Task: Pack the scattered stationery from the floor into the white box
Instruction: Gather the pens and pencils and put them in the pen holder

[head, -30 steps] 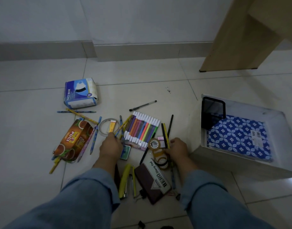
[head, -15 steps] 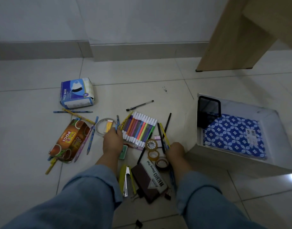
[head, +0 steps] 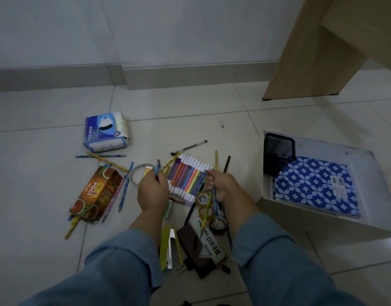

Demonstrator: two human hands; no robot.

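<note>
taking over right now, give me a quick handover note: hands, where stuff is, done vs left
Left hand: grips a pen.
Right hand: grips a few pencils.
Done: notebook and mesh holder are in the box.
Left: drop both handfuls in, then the markers, tape rolls, stamp pad, stapler and loose pens on the floor.

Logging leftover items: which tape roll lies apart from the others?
The big clear roll left of the markers, beside the left hand; the three small rolls sit clustered by the right hand.
</note>
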